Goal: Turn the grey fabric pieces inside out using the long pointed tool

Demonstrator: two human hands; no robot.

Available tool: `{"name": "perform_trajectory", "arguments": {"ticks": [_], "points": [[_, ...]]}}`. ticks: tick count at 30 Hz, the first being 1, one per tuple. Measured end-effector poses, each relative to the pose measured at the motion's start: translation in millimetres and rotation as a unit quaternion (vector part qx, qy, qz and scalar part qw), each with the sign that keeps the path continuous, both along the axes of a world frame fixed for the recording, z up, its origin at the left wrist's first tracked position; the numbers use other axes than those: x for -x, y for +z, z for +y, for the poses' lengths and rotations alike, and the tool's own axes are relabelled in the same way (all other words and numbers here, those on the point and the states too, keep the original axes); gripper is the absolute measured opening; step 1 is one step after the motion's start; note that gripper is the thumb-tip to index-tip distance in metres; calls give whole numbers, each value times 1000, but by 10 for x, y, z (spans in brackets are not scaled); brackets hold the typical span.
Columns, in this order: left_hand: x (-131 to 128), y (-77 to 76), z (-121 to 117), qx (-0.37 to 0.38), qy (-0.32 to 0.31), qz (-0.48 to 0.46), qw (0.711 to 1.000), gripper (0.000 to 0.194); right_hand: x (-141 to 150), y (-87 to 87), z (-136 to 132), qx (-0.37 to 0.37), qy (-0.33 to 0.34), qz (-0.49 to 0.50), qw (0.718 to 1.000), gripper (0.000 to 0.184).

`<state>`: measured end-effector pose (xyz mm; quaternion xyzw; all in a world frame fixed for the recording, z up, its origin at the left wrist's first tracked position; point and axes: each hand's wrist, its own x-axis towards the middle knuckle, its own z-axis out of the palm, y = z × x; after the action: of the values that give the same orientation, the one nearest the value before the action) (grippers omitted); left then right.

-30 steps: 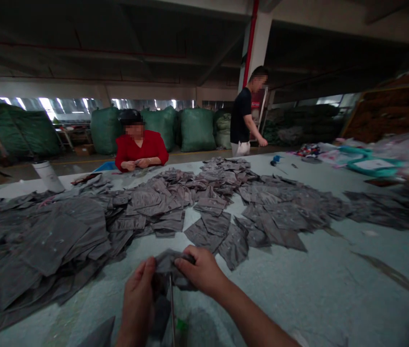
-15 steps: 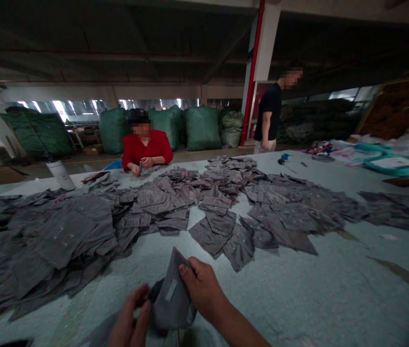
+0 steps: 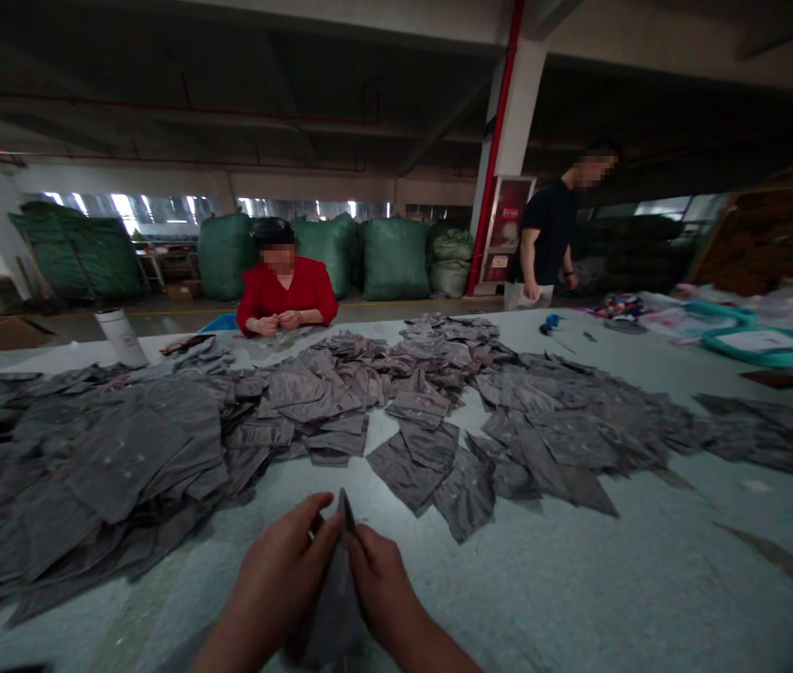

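Both my hands meet low in the middle of the view, pinching one grey fabric piece (image 3: 336,608) between them. My left hand (image 3: 282,578) grips its left side with fingers closed along the upper edge. My right hand (image 3: 381,587) holds the right side, thumb pressed near the top corner. The piece stands almost edge-on, its top corner pointing up between my fingers. A wide spread of similar grey fabric pieces (image 3: 312,411) covers the pale table (image 3: 579,579) just beyond my hands.
A person in red (image 3: 286,292) sits at the table's far side, hands on the fabric. A person in black (image 3: 546,238) stands at the far right by a pillar. A white cylinder (image 3: 121,337) stands far left. Green sacks (image 3: 389,257) line the back; colourful items (image 3: 733,327) lie far right.
My left hand has risen and closed onto the fabric piece beside my right hand. The piece has turned from flat-facing to edge-on. The person in black has stepped right.
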<state>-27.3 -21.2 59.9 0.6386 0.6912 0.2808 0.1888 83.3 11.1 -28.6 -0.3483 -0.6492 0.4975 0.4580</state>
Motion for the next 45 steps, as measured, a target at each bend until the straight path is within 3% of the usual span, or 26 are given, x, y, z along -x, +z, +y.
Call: {"name": "perform_trajectory", "arguments": {"ticks": [3, 6, 8, 13, 18, 20, 24, 29, 31, 34, 37, 41, 45], "points": [[-30, 104, 27, -9, -24, 16, 1000, 30, -166, 243, 167, -10, 63, 10, 998, 33], [-127, 44, 78, -38, -15, 6, 999, 28, -221, 435, 312, -61, 36, -44, 997, 32], [-168, -62, 102, -67, -4, -51, 996, 28, -195, 486, 336, -87, 6, -98, 991, 33], [-221, -249, 98, -128, 49, -205, 969, 29, -68, 375, 163, -136, -75, -136, 978, 35], [-289, -225, 95, -129, 45, -172, 976, 29, 106, 138, -30, 2, -86, 58, 995, 41], [-280, -247, 92, -127, 43, -183, 974, 28, 172, 87, -60, 22, -77, 104, 991, 42], [-252, -366, 70, -128, 78, -274, 950, 32, 147, 140, -12, 10, -80, 52, 995, 41], [-301, -422, 71, -111, 77, -346, 928, 33, -47, 286, 69, -76, -67, -70, 992, 38], [-305, -390, 72, -106, 67, -335, 934, 32, -34, 259, 46, -64, -73, -46, 994, 39], [-262, -320, 56, -81, 54, -239, 966, 31, 97, 146, -33, 11, -82, 68, 994, 43], [-212, -257, 30, -64, 40, -171, 982, 29, 216, 61, -84, 37, -74, 142, 986, 45], [-208, -206, 56, -78, 22, -202, 976, 30, 156, 94, -37, 34, -59, 122, 990, 43], [-221, -204, 132, -78, 3, -216, 973, 32, 16, 194, 25, -15, -51, 61, 997, 42]]}}
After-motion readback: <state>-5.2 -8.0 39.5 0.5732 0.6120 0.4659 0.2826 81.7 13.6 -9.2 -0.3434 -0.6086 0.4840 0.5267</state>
